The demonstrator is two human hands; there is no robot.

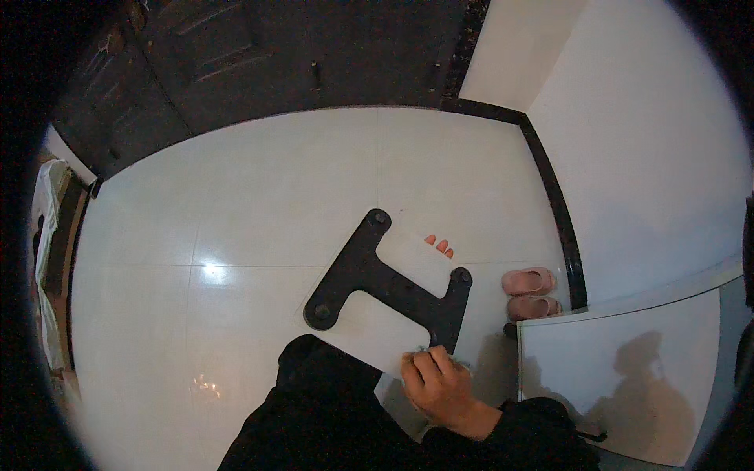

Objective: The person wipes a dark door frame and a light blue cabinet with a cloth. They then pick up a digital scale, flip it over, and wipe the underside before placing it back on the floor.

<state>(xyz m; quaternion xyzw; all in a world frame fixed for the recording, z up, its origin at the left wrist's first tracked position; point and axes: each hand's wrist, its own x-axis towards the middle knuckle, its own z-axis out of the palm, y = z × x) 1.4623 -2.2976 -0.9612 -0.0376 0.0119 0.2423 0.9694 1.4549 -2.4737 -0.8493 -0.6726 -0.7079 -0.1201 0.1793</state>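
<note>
A white board (383, 329) lies tilted across my lap area, with a black H-shaped frame (365, 268) on its upper face. Round ends mark the frame's visible arms. My right hand (442, 388) is at the frame's near right end and covers it. Its fingers are curled around a small pale wad (466, 368), perhaps cloth, mostly hidden in the grip. Three toes (442, 245) of a bare foot show past the board's far edge. My left hand is out of view.
Pale floor tiles (147, 224) surround the board. Pink slippers (528, 281) stand by the wall, behind a white cabinet-like panel (589, 377) at right. A dark door (265, 59) closes off the far side. A draped white cloth (47, 247) hangs at far left.
</note>
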